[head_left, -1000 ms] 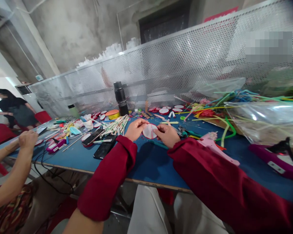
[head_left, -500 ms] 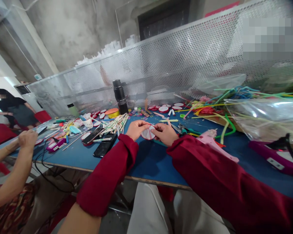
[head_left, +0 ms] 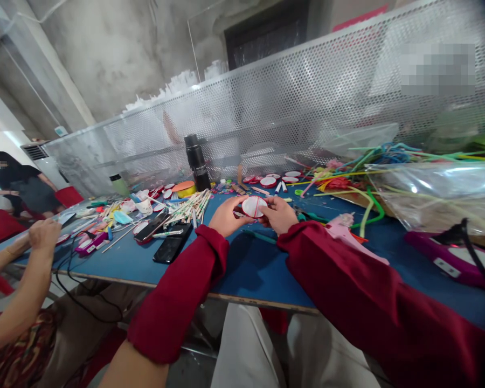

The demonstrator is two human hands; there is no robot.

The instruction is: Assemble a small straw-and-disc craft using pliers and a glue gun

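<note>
Both hands hold one small round disc [head_left: 252, 207], white-faced with a red rim and thin red lines across its face. My left hand [head_left: 228, 216] grips its left edge between thumb and fingers. Pinching the right side, my right hand [head_left: 279, 214] has its thumb on the white face. The disc is held above the blue table [head_left: 246, 264], tilted toward me. Beneath the hands lies a teal-handled tool [head_left: 261, 236], partly hidden. More red-rimmed discs [head_left: 268, 182] lie farther back, beside markers [head_left: 281, 186].
To the left are phones [head_left: 172, 245], a bundle of printed sticks [head_left: 194, 207] and a black bottle [head_left: 197, 161]. A pink glue gun [head_left: 347, 237], a purple power strip [head_left: 448, 257] and pipe cleaners [head_left: 372, 210] lie right. A metal mesh panel [head_left: 307, 97] borders the back. A co-worker's hands [head_left: 44, 234] are at far left.
The disc has been raised slightly and turned, so more of its white face shows. Both hands have shifted their hold on its edges.
</note>
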